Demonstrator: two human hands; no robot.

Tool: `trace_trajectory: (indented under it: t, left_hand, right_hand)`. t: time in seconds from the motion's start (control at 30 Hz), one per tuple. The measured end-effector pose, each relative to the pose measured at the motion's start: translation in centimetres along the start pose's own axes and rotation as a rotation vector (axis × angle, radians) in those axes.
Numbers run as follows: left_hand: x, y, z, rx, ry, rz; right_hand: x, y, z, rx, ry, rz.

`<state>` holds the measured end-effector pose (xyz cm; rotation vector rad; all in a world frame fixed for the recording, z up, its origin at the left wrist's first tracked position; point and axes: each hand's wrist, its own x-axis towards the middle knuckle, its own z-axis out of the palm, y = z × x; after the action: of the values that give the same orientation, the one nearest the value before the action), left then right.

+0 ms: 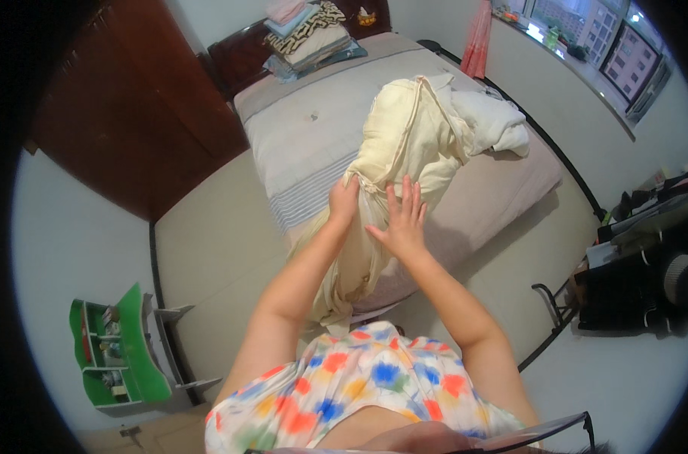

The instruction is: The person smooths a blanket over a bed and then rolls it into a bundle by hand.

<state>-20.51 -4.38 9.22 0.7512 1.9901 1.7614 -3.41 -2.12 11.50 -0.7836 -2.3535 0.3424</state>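
Note:
A cream cloth cover (401, 133) with bulky filling lies bunched on the foot half of the bed and hangs over its edge towards me. My left hand (344, 198) grips a gathered edge of this fabric. Beside it, my right hand (403, 218) rests on or just over the cloth, with fingers spread and nothing held. Loose, thinner cream fabric (349, 261) drapes down below both hands. White padded bedding (486, 122) sticks out at the far right end of the cover. What lies inside the cover is hidden.
The bed (315, 119) has a grey striped sheet. Folded bedding (310, 40) is stacked near the headboard. A dark wooden wardrobe (134, 102) stands at left, a green shelf desk (145, 352) at lower left. Clothes and bags (639, 267) hang at right, below a window (582, 34).

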Motion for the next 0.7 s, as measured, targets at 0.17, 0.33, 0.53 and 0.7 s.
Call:
trace_trajectory:
  t: [0.17, 0.33, 0.53, 0.7]
  left_hand:
    - [2.0, 4.4, 1.0, -0.276, -0.024, 0.101]
    - [2.0, 5.3, 1.2, -0.318, -0.047, 0.082]
    - [2.2, 4.4, -1.2, -0.314, -0.156, 0.017]
    - [3.3, 2.1, -5.1, -0.401, -0.205, -0.002]
  right_hand:
    - [2.5, -0.8, -2.3, -0.003, 0.114, 0.012]
    - [3.3, -1.4, -4.3, -0.050, 0.039, 0.047]
    - [2.7, -3.7, -2.7, -0.072, 0.019, 0.082]
    - [2.4, -8.4, -0.3, -0.146, 0.023, 0.147]
